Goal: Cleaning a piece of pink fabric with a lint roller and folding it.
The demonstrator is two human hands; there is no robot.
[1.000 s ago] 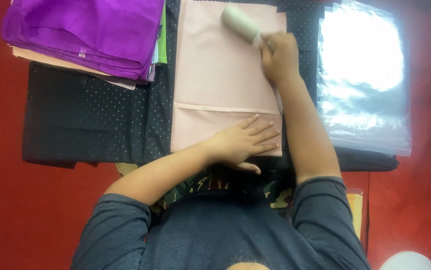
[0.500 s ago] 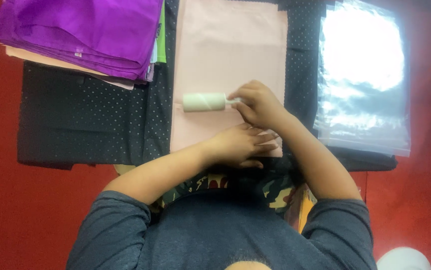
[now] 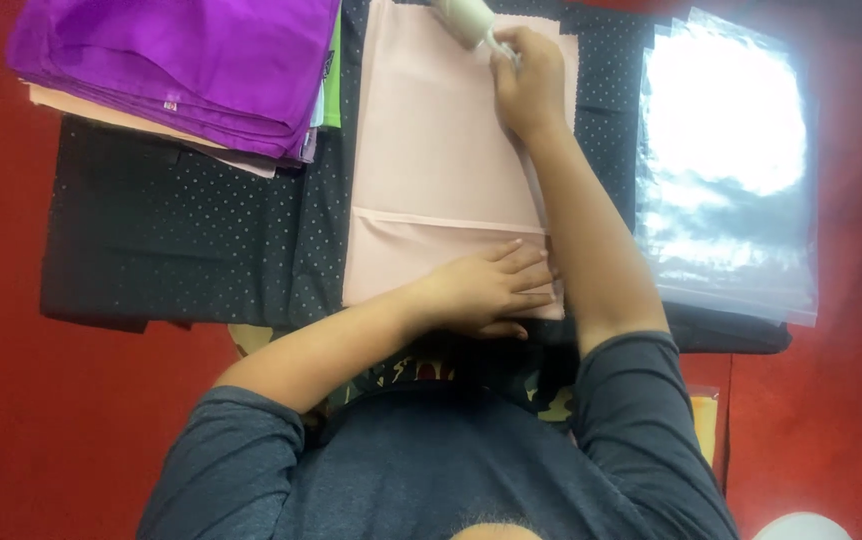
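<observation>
1. Grip: right hand [image 3: 529,85] is closed around the thin handle of a white lint roller [image 3: 464,17]; left hand [image 3: 486,290] holds nothing, lying flat with fingers spread.
2. Nearest the person: left hand presses the near edge of the pale pink folded cloth [image 3: 431,150], just below its cross seam. Unchanged from half a second ago.
3. Change: half a second ago the roller lay crosswise at mid-cloth, close above the left hand. Now the right arm is stretched out and the roller sits at the cloth's far edge, partly cut off by the top of the view.
4. Roller head lies just beyond and left of the right hand's knuckles, tilted, touching the pink cloth.
5. Under the pink cloth: black dotted fabric [image 3: 171,230] on a red surface [image 3: 11,400].
6. Far left: stack of folded purple cloths [image 3: 181,60]. Far right: pile of clear plastic bags [image 3: 726,160], glaring.
</observation>
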